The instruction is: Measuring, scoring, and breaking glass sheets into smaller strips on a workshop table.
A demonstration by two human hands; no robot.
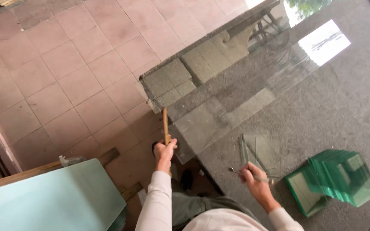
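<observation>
My left hand (165,149) grips the near end of a thin wooden straightedge (165,124) that reaches away along the left edge of a large clear glass sheet (236,85). The sheet lies flat on a grey stone-topped table (335,111) and overhangs its left side. My right hand (253,177) holds a slim metal glass cutter (240,172) just above the table, beside a few narrow glass strips (253,149). A fanned stack of small green-edged glass squares (335,177) rests to the right of that hand.
Pink floor tiles (65,77) spread to the left of the table. A pale green glass panel (52,196) lies on wooden battens at lower left. My legs and dark shoes are below the table's edge.
</observation>
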